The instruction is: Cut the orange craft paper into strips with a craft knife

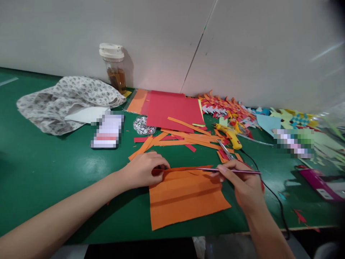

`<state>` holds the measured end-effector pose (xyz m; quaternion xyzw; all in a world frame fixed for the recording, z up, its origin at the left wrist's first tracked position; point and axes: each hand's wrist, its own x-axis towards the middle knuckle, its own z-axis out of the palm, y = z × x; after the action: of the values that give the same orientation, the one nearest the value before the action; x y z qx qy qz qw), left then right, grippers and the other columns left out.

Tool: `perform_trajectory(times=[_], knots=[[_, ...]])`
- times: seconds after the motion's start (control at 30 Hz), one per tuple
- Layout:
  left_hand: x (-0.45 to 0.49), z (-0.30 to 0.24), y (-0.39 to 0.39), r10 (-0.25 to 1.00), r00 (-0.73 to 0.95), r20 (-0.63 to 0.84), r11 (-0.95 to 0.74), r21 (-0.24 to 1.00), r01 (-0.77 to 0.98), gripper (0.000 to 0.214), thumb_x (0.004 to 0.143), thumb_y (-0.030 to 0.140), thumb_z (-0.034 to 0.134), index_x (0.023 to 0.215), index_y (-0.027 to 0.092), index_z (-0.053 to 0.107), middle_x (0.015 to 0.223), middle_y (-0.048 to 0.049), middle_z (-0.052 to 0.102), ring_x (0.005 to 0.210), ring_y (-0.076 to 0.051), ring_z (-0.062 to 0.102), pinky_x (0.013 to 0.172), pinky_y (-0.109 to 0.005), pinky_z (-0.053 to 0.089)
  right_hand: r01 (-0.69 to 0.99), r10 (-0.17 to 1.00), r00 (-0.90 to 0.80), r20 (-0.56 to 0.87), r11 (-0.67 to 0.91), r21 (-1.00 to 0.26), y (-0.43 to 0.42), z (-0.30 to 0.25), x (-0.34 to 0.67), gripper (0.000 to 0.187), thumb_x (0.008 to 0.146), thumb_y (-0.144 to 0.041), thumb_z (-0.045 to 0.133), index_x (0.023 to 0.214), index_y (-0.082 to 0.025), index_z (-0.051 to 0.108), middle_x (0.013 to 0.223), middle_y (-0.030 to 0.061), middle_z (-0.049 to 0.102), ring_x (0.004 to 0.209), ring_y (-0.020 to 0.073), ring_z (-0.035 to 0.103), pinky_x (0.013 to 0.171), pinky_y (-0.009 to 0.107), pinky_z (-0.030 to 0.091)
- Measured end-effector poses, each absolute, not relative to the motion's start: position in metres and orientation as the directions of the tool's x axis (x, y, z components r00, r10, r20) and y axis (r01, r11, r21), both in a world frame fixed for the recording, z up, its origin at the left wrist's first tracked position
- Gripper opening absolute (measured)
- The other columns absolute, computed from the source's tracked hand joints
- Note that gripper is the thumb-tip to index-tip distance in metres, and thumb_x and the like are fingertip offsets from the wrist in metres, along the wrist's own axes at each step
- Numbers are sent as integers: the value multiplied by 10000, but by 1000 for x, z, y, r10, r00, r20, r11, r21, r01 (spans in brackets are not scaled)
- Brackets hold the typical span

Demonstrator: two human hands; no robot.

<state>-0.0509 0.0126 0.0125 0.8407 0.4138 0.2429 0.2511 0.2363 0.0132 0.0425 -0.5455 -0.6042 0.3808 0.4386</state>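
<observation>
Green surface (pixel 48 172) runs along a pale wall (pixel 151 32). With the orange sheet (pixel 185 207), near the front edge, as the clock's hub, a patterned cloth (pixel 54 104) lies at ten o'clock, a lidded cup (pixel 115 66) at eleven. Fingers of the left hand (pixel 145 167) appear to pinch its far left edge. Loose strips (pixel 188 136) at twelve look already cut; most of the sheet seems left whole. The right hand's (pixel 246 187) fingers pinch a thin pink tool (pixel 245 172); a yellow glue gun (pixel 231 138) rests at one.
</observation>
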Motion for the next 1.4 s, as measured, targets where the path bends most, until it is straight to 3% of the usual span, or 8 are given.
perform_trajectory(times=[0.33,0.5,0.63,0.83,1.13,1.4], knots=[[-50,11,14,804,554,214,-554,610,567,238,753,109,544,935,192,672,872,-32,692,823,-177,607,678,-267,483,352,979,-199,36,106,-930,6,46,174,265,808,-420,676,670,-203,613,648,44,723,553,153,612,522,262,471],[-49,12,13,814,543,207,-539,616,574,277,725,88,535,939,193,678,866,-27,696,821,-169,613,681,-257,487,355,987,-157,24,79,-931,11,40,195,281,791,-440,691,665,-204,605,630,39,718,488,132,555,462,247,430],[-50,13,12,822,527,215,-533,617,579,274,737,105,522,940,198,683,853,-29,698,814,-167,618,658,-247,490,386,997,-55,52,69,-920,19,36,229,295,765,-476,707,674,-206,629,610,46,710,494,152,576,451,253,441],[-50,12,13,818,532,218,-537,620,571,270,732,95,533,936,191,681,861,-30,697,808,-172,618,659,-259,490,373,993,-41,107,115,-921,19,39,247,259,768,-454,719,663,-230,641,623,36,715,546,173,626,514,272,483],[-51,10,14,810,550,203,-542,616,572,245,737,94,561,939,191,661,886,-25,694,849,-182,612,719,-281,490,300,981,-194,-20,40,-953,9,44,187,286,784,-451,697,678,-204,599,628,42,719,486,140,555,457,249,385],[-50,11,13,812,547,205,-540,619,570,267,734,87,549,950,191,667,871,-22,698,850,-183,613,709,-268,491,321,980,-196,-26,39,-946,15,35,193,272,802,-436,692,696,-199,609,661,36,727,521,127,560,498,236,412]])
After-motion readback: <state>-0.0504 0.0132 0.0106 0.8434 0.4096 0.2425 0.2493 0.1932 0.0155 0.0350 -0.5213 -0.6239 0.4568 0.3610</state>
